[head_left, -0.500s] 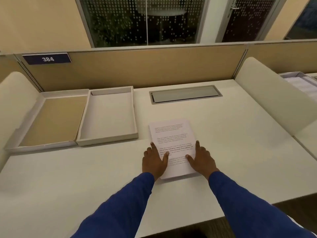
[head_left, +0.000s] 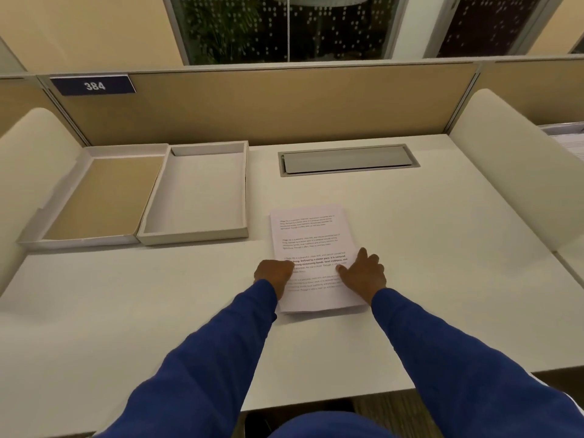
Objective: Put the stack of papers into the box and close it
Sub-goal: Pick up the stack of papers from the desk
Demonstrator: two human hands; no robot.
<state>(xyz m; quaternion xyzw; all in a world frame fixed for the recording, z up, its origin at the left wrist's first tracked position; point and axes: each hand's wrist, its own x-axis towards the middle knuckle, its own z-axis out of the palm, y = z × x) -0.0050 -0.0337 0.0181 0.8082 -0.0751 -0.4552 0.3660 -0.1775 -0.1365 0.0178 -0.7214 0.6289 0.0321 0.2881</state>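
Lying between both hands, stack of papers, left hand curled at its edge, right hand spread flat on it

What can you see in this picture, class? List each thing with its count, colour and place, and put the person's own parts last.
papers: one stack, white with black print, flat on the desk near its front middle.
box: one, off-white, open and empty, desk back left.
lid: one, white rim with tan inside, lying open side up, left of the box and touching it.
desk: one, white.
cable flap: one, grey, set in the desk at the back.
partition: one, tan, behind the desk.
sign: one, dark blue, reads 384, partition top left.
sleeves: two, blue.
left hand: one, curled at the stack's left edge.
right hand: one, on the stack's right edge.
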